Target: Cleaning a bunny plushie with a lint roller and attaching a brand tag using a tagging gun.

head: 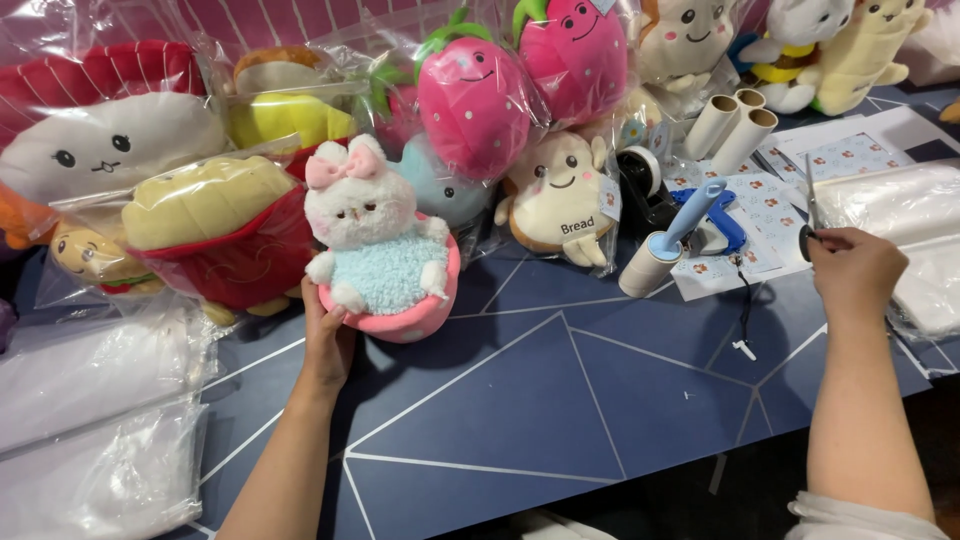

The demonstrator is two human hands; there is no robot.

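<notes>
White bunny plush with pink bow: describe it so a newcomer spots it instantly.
On the dark blue table, before the row of bagged plush toys, the left hand touches the white bunny plush with pink bow. Unlike its neighbours, it is unbagged, sitting in a pink cup.

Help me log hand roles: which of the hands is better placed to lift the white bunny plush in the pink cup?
Left. The left hand already rests against the bunny plush at its pink base. The right hand is far off, apparently holding scissors.
</notes>
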